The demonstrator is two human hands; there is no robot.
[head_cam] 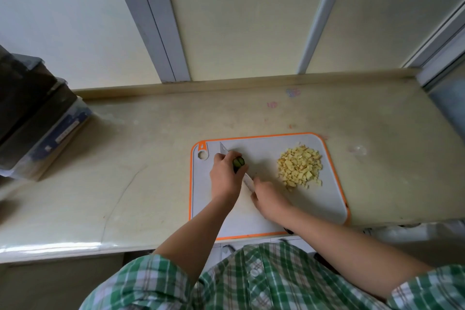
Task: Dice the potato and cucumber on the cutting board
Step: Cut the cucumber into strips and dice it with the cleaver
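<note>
Two hands crowd together: left hand (225, 175) curls round the cucumber (239, 162), right hand (267, 199) grips the knife (248, 182), which may nick skin if the cucumber rolls.

My head-worn wide-angle camera looks forward and steeply down, close over the grey orange-rimmed plastic cutting board (266, 151) on the beige countertop (151, 153).

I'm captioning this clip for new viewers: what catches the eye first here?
The pale yellow pile of diced potato stands out on the right of the orange-rimmed cutting board. Left of it, the left hand holds a dark green cucumber and the right hand grips a knife by it.
</note>
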